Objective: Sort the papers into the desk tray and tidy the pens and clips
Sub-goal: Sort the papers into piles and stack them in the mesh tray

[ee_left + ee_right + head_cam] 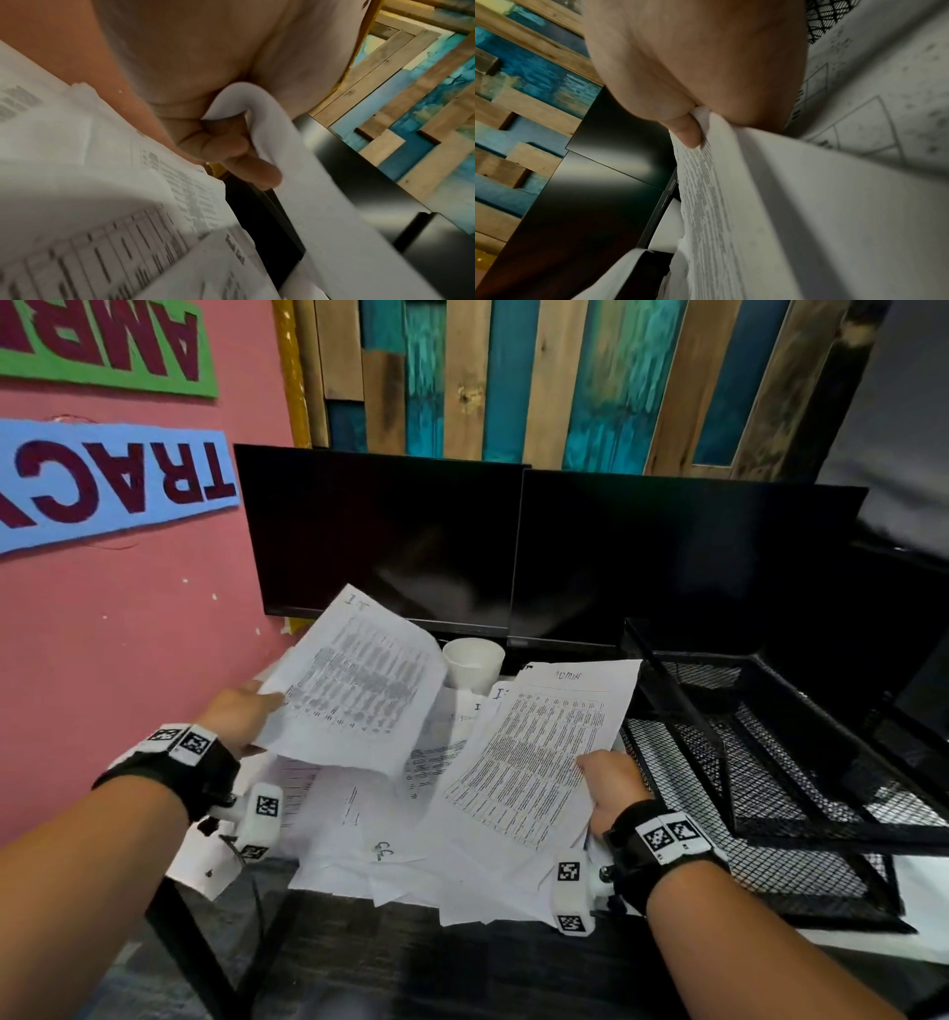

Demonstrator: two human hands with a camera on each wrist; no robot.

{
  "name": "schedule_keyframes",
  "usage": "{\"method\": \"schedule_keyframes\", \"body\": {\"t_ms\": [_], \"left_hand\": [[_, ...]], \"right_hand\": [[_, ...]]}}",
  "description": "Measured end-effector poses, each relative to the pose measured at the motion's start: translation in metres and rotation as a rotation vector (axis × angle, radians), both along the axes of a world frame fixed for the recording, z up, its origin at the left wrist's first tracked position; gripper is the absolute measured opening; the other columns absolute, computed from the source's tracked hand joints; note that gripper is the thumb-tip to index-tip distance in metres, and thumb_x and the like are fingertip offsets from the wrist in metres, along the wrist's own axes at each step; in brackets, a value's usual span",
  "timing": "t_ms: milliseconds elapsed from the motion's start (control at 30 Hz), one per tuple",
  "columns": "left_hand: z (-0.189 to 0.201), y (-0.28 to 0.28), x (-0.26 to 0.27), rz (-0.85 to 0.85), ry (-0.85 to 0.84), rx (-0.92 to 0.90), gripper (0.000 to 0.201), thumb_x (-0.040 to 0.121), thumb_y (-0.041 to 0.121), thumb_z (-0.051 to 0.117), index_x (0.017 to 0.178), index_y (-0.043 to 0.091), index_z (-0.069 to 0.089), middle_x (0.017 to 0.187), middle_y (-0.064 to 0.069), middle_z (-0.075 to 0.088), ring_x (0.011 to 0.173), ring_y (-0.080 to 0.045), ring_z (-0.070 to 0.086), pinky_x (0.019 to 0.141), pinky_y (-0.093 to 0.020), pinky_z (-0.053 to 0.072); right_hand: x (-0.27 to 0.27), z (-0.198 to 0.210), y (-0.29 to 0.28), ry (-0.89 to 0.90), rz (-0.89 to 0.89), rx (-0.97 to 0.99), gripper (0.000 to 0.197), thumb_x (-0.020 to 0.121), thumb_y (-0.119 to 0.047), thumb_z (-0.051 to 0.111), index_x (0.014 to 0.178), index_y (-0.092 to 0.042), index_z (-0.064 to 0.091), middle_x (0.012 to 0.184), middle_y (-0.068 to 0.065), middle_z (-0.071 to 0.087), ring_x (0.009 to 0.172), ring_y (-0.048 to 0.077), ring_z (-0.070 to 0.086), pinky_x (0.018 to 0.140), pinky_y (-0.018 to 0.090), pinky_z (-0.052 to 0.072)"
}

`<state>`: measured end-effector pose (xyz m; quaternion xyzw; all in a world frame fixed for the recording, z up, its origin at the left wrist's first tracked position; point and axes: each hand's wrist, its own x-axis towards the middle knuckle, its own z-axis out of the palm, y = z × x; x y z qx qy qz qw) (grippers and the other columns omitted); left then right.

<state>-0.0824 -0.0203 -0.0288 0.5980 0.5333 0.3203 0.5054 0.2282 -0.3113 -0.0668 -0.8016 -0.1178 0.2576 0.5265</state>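
A loose heap of printed papers (369, 829) covers the desk. My left hand (241, 716) grips a printed sheet (359, 690) by its left edge and holds it raised above the heap; the left wrist view shows that sheet's edge (257, 113) curled over my fingers (246, 162). My right hand (611, 788) pinches a second printed sheet (539, 752) at its right edge, tilted up beside the black mesh desk tray (770, 793). The right wrist view shows my thumb (687, 132) pressed on that sheet (770, 203). No pens or clips are in sight.
A white paper cup (475, 662) stands behind the papers. Two dark monitors (539, 557) line the back of the desk. A pink wall (128, 634) with paper signs is on the left. The mesh tray has two tiers and fills the right side.
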Motion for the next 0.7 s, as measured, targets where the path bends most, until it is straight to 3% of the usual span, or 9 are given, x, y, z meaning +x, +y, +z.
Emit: {"method": "schedule_keyframes", "body": {"t_ms": [100, 200, 300, 367, 433, 500, 567, 633, 700], "left_hand": [[0.001, -0.024, 0.020, -0.111, -0.051, -0.034, 0.013, 0.099, 0.009, 0.062, 0.089, 0.016, 0.063, 0.097, -0.018, 0.064, 0.082, -0.031, 0.062, 0.075, -0.041, 0.054], [-0.010, -0.046, 0.051, -0.239, 0.024, 0.002, 0.001, 0.098, 0.009, 0.064, 0.097, 0.010, 0.063, 0.103, -0.020, 0.068, 0.087, -0.032, 0.064, 0.081, -0.047, 0.058], [-0.023, -0.067, 0.086, -0.343, 0.101, 0.035, 0.019, 0.096, 0.011, 0.067, 0.111, 0.016, 0.056, 0.110, -0.014, 0.062, 0.098, -0.028, 0.060, 0.096, -0.048, 0.055], [-0.030, -0.082, 0.105, -0.413, 0.106, 0.050, 0.014, 0.094, 0.012, 0.069, 0.105, 0.015, 0.061, 0.099, -0.008, 0.067, 0.094, -0.028, 0.064, 0.093, -0.044, 0.055], [-0.037, -0.094, 0.120, -0.501, 0.098, 0.060, 0.005, 0.091, 0.012, 0.072, 0.094, 0.016, 0.069, 0.083, -0.003, 0.072, 0.085, -0.029, 0.070, 0.084, -0.039, 0.056], [-0.038, -0.105, 0.130, -0.600, 0.131, 0.067, 0.010, 0.092, 0.010, 0.070, 0.091, 0.020, 0.070, 0.085, -0.002, 0.074, 0.086, -0.029, 0.072, 0.082, -0.038, 0.056], [-0.038, -0.107, 0.134, -0.664, 0.198, 0.075, 0.007, 0.093, 0.014, 0.069, 0.094, 0.020, 0.070, 0.096, -0.005, 0.076, 0.094, -0.030, 0.073, 0.085, -0.039, 0.056], [-0.037, -0.101, 0.133, -0.680, 0.290, 0.118, 0.007, 0.095, 0.021, 0.067, 0.092, 0.017, 0.072, 0.099, -0.008, 0.075, 0.091, -0.029, 0.071, 0.082, -0.035, 0.053], [-0.037, -0.089, 0.128, -0.669, 0.447, 0.210, 0.010, 0.097, 0.021, 0.061, 0.096, 0.021, 0.071, 0.098, -0.003, 0.068, 0.090, -0.022, 0.062, 0.083, -0.028, 0.047]], "right_hand": [[-0.009, 0.005, 0.001, 0.055, -0.041, 0.082, 0.037, 0.100, -0.009, 0.053, 0.132, 0.009, 0.059, 0.137, 0.030, 0.059, 0.127, 0.045, 0.057, 0.102, 0.049, 0.050], [-0.017, 0.011, 0.002, 0.143, -0.085, 0.177, 0.038, 0.104, -0.015, 0.051, 0.134, 0.007, 0.058, 0.136, 0.029, 0.060, 0.126, 0.046, 0.058, 0.102, 0.051, 0.050], [-0.022, 0.017, -0.003, 0.291, -0.115, 0.337, 0.026, 0.107, -0.027, 0.049, 0.120, -0.012, 0.065, 0.115, 0.017, 0.072, 0.108, 0.041, 0.068, 0.093, 0.051, 0.056], [-0.025, 0.018, -0.007, 0.379, -0.091, 0.414, 0.019, 0.105, -0.034, 0.055, 0.105, -0.019, 0.068, 0.104, 0.011, 0.077, 0.092, 0.033, 0.074, 0.086, 0.051, 0.060], [-0.028, 0.018, -0.012, 0.332, -0.006, 0.354, 0.007, 0.101, -0.024, 0.063, 0.100, -0.022, 0.070, 0.101, 0.011, 0.079, 0.079, 0.028, 0.076, 0.079, 0.050, 0.062], [-0.024, 0.015, -0.013, 0.270, 0.017, 0.263, 0.014, 0.097, -0.006, 0.064, 0.098, -0.019, 0.070, 0.104, 0.016, 0.078, 0.087, 0.032, 0.075, 0.083, 0.050, 0.061], [-0.018, 0.012, -0.014, 0.214, -0.008, 0.181, 0.013, 0.093, 0.003, 0.059, 0.098, -0.004, 0.068, 0.105, 0.021, 0.074, 0.091, 0.033, 0.071, 0.083, 0.044, 0.056], [-0.010, 0.007, -0.013, 0.169, -0.027, 0.102, 0.020, 0.088, 0.000, 0.060, 0.106, 0.006, 0.066, 0.100, 0.022, 0.069, 0.087, 0.032, 0.066, 0.082, 0.045, 0.057], [-0.002, 0.000, -0.011, 0.126, -0.015, 0.053, 0.030, 0.082, -0.007, 0.066, 0.108, 0.007, 0.067, 0.104, 0.025, 0.069, 0.089, 0.034, 0.067, 0.088, 0.055, 0.060]]}}
